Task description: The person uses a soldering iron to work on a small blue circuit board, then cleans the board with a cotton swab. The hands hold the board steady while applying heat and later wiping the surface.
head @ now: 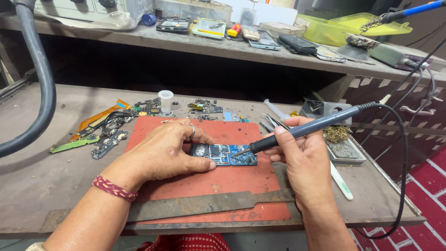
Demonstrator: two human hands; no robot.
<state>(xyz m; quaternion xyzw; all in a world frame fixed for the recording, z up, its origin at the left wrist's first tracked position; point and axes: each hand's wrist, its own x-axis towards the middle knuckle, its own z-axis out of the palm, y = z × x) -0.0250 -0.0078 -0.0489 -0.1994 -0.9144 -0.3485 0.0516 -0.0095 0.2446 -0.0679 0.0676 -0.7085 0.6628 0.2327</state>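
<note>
2 hands are seen at work over a red mat laid near the front edge of the bench. A small blue circuit board lies on the middle of the mat. The left hand is pressed flat on the board's left end, fingers spread and thumb along its lower edge, holding it down rather than clenched around it. The right hand is closed around a dark blue soldering iron, gripped like a pen, and its tip is set on the right part of the board. A long flat metal file is laid across the mat's front edge. Loose phone parts and flex cables are scattered toward the bench's left rear, with a white solder spool behind the mat. Tweezers and a tray of brass wool are placed near the right edge.
</note>
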